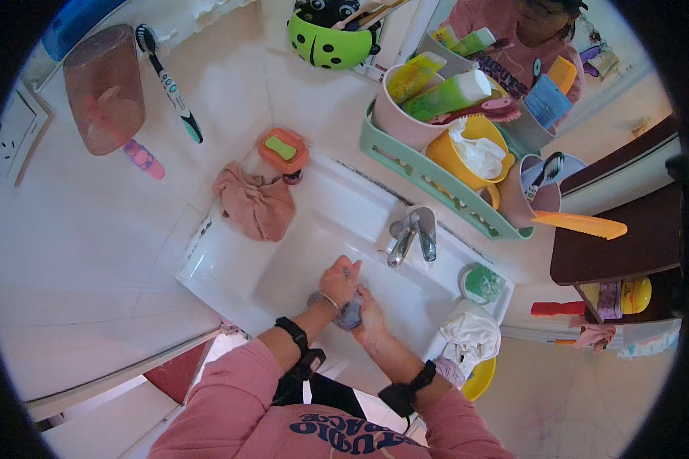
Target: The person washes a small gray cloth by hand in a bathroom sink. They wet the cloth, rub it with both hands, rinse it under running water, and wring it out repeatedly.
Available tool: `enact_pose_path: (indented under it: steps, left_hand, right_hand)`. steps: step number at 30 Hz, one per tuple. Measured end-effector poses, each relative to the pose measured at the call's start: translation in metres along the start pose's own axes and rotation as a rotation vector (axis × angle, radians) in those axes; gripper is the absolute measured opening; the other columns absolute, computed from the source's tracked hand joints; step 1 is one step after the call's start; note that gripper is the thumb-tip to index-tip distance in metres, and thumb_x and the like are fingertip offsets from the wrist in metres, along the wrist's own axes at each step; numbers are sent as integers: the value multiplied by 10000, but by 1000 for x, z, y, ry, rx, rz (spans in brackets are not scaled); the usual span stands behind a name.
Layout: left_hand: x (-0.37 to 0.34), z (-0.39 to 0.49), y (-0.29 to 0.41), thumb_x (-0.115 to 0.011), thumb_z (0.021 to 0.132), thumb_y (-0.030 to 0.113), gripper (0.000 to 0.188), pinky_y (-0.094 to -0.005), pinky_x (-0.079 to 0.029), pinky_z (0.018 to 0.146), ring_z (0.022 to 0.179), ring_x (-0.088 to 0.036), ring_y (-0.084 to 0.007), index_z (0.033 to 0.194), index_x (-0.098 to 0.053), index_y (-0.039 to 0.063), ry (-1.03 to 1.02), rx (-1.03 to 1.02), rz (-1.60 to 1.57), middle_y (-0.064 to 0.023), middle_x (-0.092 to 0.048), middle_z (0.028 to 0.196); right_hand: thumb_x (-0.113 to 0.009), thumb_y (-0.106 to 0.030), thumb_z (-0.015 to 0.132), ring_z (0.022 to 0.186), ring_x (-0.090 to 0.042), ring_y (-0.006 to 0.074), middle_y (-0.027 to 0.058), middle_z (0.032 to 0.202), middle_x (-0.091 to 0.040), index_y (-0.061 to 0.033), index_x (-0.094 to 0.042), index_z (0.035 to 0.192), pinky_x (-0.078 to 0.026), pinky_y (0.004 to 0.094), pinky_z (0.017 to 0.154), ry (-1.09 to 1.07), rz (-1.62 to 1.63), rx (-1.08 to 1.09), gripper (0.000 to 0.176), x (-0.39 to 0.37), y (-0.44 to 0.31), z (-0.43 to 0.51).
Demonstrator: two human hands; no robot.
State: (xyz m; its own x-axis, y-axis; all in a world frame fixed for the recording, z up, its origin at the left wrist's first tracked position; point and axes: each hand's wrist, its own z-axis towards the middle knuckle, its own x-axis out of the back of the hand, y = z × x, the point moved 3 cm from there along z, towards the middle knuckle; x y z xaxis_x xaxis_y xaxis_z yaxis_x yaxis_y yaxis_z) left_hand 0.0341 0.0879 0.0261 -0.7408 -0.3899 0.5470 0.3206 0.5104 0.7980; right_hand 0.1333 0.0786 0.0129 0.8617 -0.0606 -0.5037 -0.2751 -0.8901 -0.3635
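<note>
Over the basin of a white washbasin (218,269), my left hand (340,280), with a bracelet at the wrist, is close to my right hand (370,312). A wet grey cloth (350,314) bunches between them. My right hand grips it from the right, its fingers partly hidden. Fingers of my left hand are curled, with a bit of grey showing at them; whether they hold the cloth too is unclear. Behind the hands stands a chrome faucet (413,235); no running water can be made out. A pink cloth (255,201) lies on the basin's left corner.
An orange soap dish (284,150) with green soap sits at the back corner. A green rack (436,178) of cups stands behind the faucet. On the right rim are a green-and-white round container (482,284) and a white cloth (472,333). A dark shelf (614,246) juts out at right.
</note>
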Motion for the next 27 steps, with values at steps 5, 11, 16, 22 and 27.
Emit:
enact_pose_path:
  steps: [5, 11, 16, 22, 27]
  left_hand:
    - [24, 4, 36, -684, 752, 320, 331, -416, -467, 716, 820, -594, -296, 955, -529, 109, -76, -415, -265, -139, -590, 919]
    - [31, 8, 6, -735, 624, 386, 442, -373, -455, 823, 881, -539, -296, 912, -581, 89, -430, -692, 294, -100, -518, 971]
    - [13, -51, 48, -690, 679, 302, 251, -386, -446, 794, 806, -551, -314, 760, -584, 90, -125, -715, 6, -77, -538, 852]
    - [8, -11, -44, -620, 754, 305, 208, -399, -441, 741, 776, -576, -293, 692, -574, 112, 91, -506, 115, -62, -592, 748]
    - [2, 11, -59, -524, 843, 399, 314, -396, -433, 821, 932, -566, -303, 935, -601, 109, -217, -73, -20, -114, -613, 957]
  right_hand:
    - [-388, -536, 901, 1126, -490, 243, 97, 1189, -526, -40, -446, 1210, -387, 419, 959, -167, 13, 50, 587, -19, -49, -28]
    - [-459, -561, 862, 1158, -437, 213, 88, 1217, -456, -68, -333, 1309, -405, 386, 942, -252, 25, -5, 677, 3, -43, -34]
    - [-481, -472, 882, 1082, -468, 204, 105, 1195, -478, -74, -400, 1257, -415, 348, 904, -548, 834, -596, 553, 17, 0, -15]
    - [-532, -228, 881, 1022, -535, 227, 95, 1112, -544, -61, -480, 1128, -455, 341, 881, -164, 244, -54, 303, -14, 28, 7]
    - [-535, -158, 858, 1016, -545, 207, 74, 1090, -565, -52, -501, 1146, -439, 345, 886, -141, -107, 30, 309, 22, 14, 5]
